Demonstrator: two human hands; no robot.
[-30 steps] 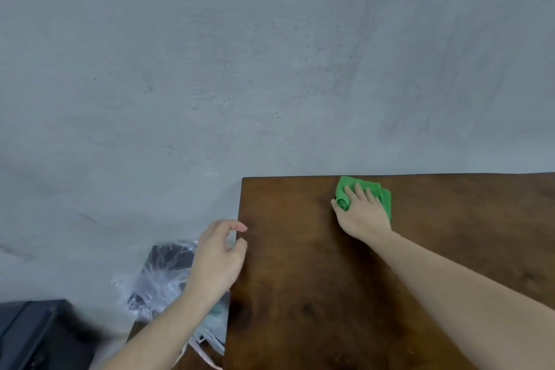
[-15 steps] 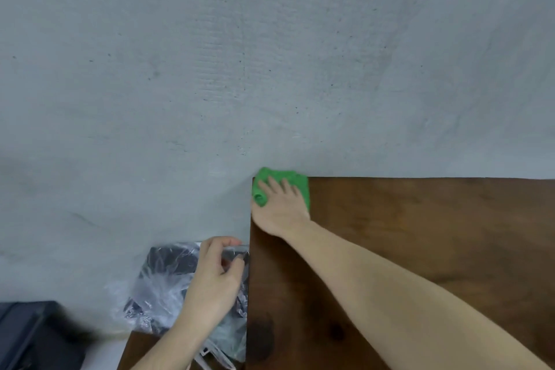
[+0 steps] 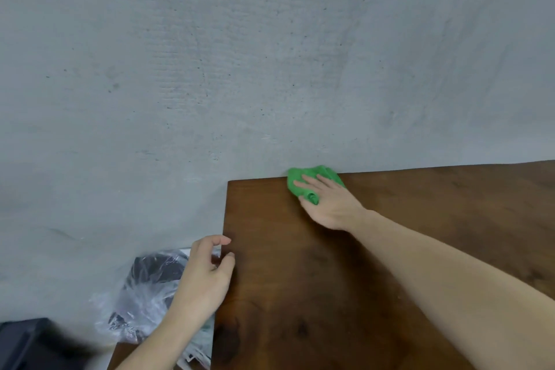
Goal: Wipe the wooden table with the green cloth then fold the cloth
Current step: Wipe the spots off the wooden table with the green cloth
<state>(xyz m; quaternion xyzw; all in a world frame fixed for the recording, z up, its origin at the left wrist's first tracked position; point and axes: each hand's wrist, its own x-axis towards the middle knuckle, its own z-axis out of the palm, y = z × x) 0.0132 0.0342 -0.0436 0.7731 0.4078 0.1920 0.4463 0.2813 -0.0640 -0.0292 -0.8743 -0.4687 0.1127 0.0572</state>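
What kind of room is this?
Hard to say; probably a plain workroom or storage corner: a bare grey concrete wall, a wooden table against it, and a plastic bag beside it.

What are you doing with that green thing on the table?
A person is wiping a dark brown wooden table with a bunched-up green cloth. The right hand presses the cloth flat against the tabletop, at the far edge by the grey wall. The left hand hangs loosely curled at the table's left edge, holding nothing. A crinkly clear plastic bag sits below, beside the table. The cloth is not folded yet.
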